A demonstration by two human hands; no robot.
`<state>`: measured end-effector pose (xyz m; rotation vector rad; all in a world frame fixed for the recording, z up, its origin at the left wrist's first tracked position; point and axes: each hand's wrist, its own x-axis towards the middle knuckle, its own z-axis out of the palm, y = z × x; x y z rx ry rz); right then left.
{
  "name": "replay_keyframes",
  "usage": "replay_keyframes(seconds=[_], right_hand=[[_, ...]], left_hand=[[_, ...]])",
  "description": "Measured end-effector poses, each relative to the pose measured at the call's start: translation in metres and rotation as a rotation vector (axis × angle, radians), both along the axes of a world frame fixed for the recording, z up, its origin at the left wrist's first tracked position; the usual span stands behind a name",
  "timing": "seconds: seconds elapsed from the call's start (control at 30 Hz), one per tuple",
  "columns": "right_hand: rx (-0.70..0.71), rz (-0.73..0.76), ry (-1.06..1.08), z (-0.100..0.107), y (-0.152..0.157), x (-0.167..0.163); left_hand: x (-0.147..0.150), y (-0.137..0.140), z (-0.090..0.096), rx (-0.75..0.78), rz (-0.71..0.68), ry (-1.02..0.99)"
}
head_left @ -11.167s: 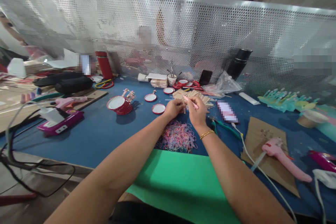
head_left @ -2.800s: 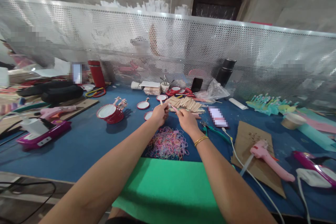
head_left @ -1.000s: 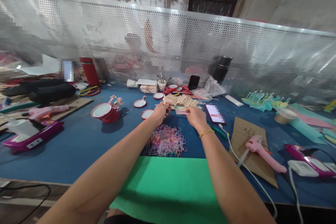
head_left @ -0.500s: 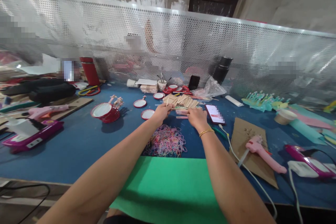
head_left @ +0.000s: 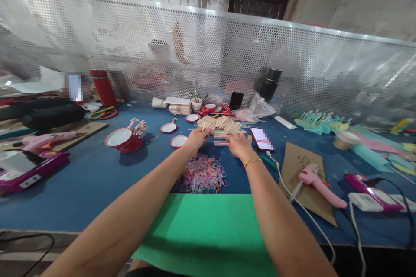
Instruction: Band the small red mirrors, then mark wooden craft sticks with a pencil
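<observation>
My left hand (head_left: 197, 139) is closed, with a thin pale stick (head_left: 204, 126) poking up between thumb and fingers. Beside it my right hand (head_left: 239, 144) has its fingers bent down at the ends of some pinkish sticks (head_left: 221, 143); what is between the fingertips is hidden. Just beyond both hands lies a spread pile of flat wooden sticks (head_left: 224, 124). A heap of colourful rubber bands (head_left: 204, 175) is under my wrists, nearer to me. To the left of my left hand lies a red-rimmed white disc (head_left: 178, 141).
Stacked red-rimmed discs (head_left: 121, 138) stand on the left of the blue table (head_left: 97, 190). A phone (head_left: 261, 139) with a cable lies right of my hand. Farther right, a pink glue gun (head_left: 320, 186) rests on cardboard (head_left: 289, 169). Green sheet (head_left: 208, 229) lies in front of me.
The whole view has shifted slightly, so the table's things sit a little farther left. Both hands stay at the sticks, with my left hand still holding the thin stick.
</observation>
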<state>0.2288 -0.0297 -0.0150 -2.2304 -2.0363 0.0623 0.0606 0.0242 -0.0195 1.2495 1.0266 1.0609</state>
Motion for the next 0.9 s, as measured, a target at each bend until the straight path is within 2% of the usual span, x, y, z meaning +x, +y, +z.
replay_keyframes(seconds=[0.27, 0.5, 0.7, 0.9], right_hand=[[0.123, -0.024, 0.083, -0.003, 0.003, 0.003], [0.406, 0.033, 0.309, 0.002, 0.002, -0.007], [0.422, 0.206, 0.371, -0.001, 0.004, -0.018], [0.494, 0.155, 0.421, -0.002, 0.005, -0.012]], left_hand=[[0.000, -0.001, 0.001, 0.010, 0.000, -0.012], [-0.001, -0.002, 0.005, 0.046, 0.040, -0.072], [0.000, -0.004, 0.006, 0.074, -0.020, -0.103], [-0.002, 0.000, 0.007, 0.012, 0.062, -0.163]])
